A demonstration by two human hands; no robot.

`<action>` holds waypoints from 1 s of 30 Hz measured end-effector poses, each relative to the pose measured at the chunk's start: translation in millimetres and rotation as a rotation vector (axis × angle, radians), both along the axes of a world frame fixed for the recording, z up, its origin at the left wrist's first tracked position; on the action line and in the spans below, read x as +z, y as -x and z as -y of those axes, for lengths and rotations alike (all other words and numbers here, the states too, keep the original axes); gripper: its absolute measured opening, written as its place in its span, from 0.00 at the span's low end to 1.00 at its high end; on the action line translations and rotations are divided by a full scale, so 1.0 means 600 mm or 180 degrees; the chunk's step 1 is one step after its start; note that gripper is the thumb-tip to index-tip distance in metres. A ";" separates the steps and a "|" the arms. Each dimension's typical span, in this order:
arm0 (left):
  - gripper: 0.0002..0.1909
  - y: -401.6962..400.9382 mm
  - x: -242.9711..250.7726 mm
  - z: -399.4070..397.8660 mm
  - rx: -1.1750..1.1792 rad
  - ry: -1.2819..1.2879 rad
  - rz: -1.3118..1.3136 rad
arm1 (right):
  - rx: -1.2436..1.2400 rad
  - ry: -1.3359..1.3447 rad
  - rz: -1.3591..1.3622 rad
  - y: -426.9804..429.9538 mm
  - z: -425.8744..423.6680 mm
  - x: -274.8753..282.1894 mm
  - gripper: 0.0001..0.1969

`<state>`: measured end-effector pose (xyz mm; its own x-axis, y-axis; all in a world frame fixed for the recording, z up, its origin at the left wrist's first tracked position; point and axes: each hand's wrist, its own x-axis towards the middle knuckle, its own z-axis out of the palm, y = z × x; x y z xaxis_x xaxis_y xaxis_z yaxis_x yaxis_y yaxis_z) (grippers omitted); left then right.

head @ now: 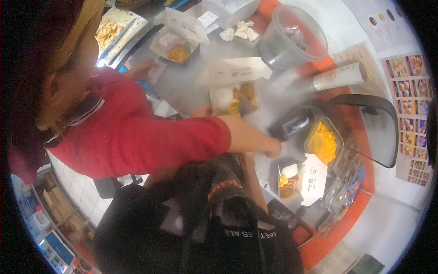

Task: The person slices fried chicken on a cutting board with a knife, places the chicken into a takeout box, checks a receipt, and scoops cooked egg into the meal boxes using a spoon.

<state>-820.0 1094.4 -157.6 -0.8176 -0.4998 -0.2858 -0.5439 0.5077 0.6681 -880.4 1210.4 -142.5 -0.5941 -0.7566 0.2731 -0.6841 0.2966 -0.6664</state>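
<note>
My left hand (202, 111) shows blurred above a red sleeve, at the lower left edge of an open carton (217, 102); its grip is unclear. The carton holds rice, yellow scrambled egg (234, 107) and browned fried pieces (247, 93). A dark utensil (244, 108) lies over the food. My right forearm rises from below, and a co-worker's bare arm hides the hand. That co-worker, in a red shirt (147, 133), reaches across from the left, one hand (273, 148) near a second open carton (316, 179) with rice, egg and meat.
A clear tub of scrambled egg (323, 142) stands at right, near a black-handled basket (393, 137). Behind are a translucent bucket (270, 51), crumpled paper (243, 31) and another filled carton (184, 29). The co-worker's other hand (143, 68) is at upper left. Haze blurs the counter.
</note>
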 end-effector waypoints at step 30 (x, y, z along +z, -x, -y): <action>0.25 -0.129 0.055 0.060 0.1804 -0.0247 -0.0538 | 0.0458 0.0391 0.0024 0.037 0.086 0.055 0.14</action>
<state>-742.5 1058.4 -124.8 -0.4669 -0.8544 -0.2280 -0.5987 0.1157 0.7926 -902.8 1158.7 -109.3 -0.4846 -0.7952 0.3645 -0.7084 0.1123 -0.6969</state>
